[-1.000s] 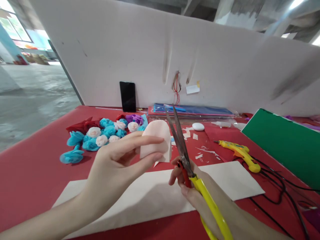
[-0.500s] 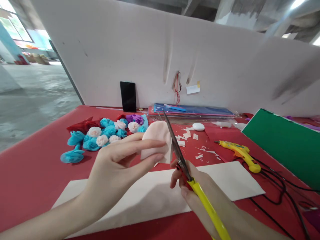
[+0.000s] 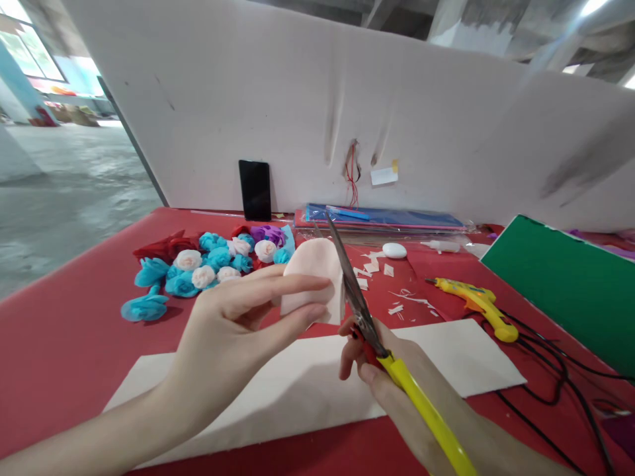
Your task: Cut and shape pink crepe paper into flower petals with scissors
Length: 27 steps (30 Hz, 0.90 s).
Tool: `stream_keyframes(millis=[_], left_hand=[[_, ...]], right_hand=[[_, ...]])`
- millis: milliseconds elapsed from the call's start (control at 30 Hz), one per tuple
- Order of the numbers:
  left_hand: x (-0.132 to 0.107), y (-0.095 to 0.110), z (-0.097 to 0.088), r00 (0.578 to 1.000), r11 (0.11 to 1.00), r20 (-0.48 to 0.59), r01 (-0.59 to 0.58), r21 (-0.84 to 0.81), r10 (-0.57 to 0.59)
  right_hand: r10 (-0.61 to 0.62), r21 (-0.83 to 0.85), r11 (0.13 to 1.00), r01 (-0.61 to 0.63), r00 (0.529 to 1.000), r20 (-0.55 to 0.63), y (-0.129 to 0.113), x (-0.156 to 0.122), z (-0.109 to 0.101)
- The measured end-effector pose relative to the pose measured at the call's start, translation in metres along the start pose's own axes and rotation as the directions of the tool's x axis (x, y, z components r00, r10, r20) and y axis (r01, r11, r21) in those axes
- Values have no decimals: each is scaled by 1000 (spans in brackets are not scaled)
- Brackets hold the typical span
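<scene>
Between thumb and fingers, my left hand [image 3: 238, 317] pinches a pale pink piece of crepe paper [image 3: 311, 261] with a rounded top. My right hand [image 3: 397, 377] grips yellow-handled scissors [image 3: 358, 304], whose blades point up and away at the paper's right edge. A narrow strip hangs along that edge beside the blades. Beneath both hands lies a long cream sheet [image 3: 297, 390] on the red tabletop [image 3: 64, 330]. Small pale paper scraps [image 3: 371, 264] are scattered beyond the scissors.
Blue, pink, red and purple paper flowers [image 3: 218, 259] cluster at left. A yellow glue gun [image 3: 476, 301] with black cable lies right, near a green board [image 3: 570, 284]. A black phone [image 3: 255, 190] leans on the white partition [image 3: 248, 99]. Wrapped paper sheets [image 3: 397, 218] lie along its foot.
The scissors and my right hand have shifted slightly right and down. The strip at the paper's right edge stands a little further out. My left hand has barely moved.
</scene>
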<state>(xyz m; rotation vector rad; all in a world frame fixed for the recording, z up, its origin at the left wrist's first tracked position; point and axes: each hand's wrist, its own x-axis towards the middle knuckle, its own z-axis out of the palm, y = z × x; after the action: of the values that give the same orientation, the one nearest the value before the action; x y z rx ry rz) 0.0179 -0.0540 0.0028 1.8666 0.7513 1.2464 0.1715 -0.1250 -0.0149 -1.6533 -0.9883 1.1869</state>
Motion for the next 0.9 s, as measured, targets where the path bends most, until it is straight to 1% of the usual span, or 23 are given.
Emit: stream_keyframes(millis=[67, 133, 267, 367, 467, 533, 633, 700, 767, 833, 900], left_hand=[[0, 0, 1, 1000, 1000, -1, -2, 5, 2], [1, -1, 2, 1000, 1000, -4, -8, 13, 9], [0, -1, 3, 1000, 1000, -11, -13, 27, 13], [-1, 0, 3, 1000, 999, -10, -8, 31, 8], [-2, 0, 3, 1000, 999, -21, -9, 41, 10], [-3, -1, 3, 999, 999, -31, -15, 48, 16], [-4, -2, 3, 999, 999, -36, -19, 47, 21], [-5, -2, 3, 999, 999, -41, -18, 34, 19], [-5, -1, 3, 999, 1000, -42, -2, 25, 3], [-4, 0, 4, 999, 999, -36, 22, 25, -21], [-3, 1, 4, 999, 999, -31, 45, 22, -44]], right_hand=[[98, -36, 995, -98, 995, 8, -12, -4, 0], [165, -46, 985, -165, 986, 6, -21, -6, 0], [227, -10, 974, -227, 973, -39, -27, -8, 3], [223, 7, 975, -223, 975, -13, -20, -6, 5], [191, 29, 981, -190, 981, -35, -9, -1, 7], [188, 51, 981, -185, 981, -55, -4, 2, 9], [191, 65, 980, -187, 980, -53, 4, 5, 12], [167, 64, 985, -163, 983, -70, 11, 6, 12], [93, 63, 994, -89, 993, -70, 22, 6, 11], [-15, 62, 998, 16, 1000, -21, 32, 6, 8], [-85, 51, 995, 84, 996, 21, 37, 5, 6]])
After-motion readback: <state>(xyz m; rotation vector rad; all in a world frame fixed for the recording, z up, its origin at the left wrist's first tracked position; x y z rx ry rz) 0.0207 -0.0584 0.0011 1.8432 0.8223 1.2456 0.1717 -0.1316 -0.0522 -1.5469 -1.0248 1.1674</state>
